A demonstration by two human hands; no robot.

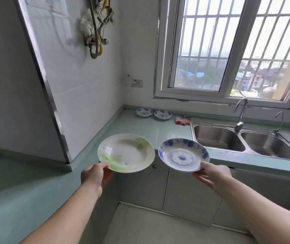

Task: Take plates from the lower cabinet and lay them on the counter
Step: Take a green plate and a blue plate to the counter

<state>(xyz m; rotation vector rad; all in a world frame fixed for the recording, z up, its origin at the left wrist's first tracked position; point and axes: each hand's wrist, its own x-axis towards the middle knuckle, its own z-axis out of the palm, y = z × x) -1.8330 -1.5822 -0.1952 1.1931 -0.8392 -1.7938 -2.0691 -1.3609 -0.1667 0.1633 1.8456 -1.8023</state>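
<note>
- A green-patterned plate (126, 153) is held over the front edge of the tabletop (140, 127) by the left hand (95, 175), which pinches the near rim with the thumb on top and the fingers curled underneath
- A blue-patterned plate (183, 156) is held just beside it by the right hand (211, 175), pinched at the near rim in the same way; the two rims are near each other but apart
- Both plates are carried roughly level and face up, above the shut doors of the lower cabinet (144, 187) and short of the sink (218, 138)
- Two blue-patterned dishes (144, 112) are seen laid side by side at the back of the tabletop, near the wall
- The plates are judged to be glazed ceramic: stiff, light enough for one hand each, smooth and likely slippery, and easily chipped if knocked together or dropped on the hard tabletop
- The far side is left unsupported by a rim pinch, so a firm hold is called for; the far edge is best set down first, gently, and the fingers then slid out from beneath
- A gap should be kept between the two rims as they are lowered
</note>
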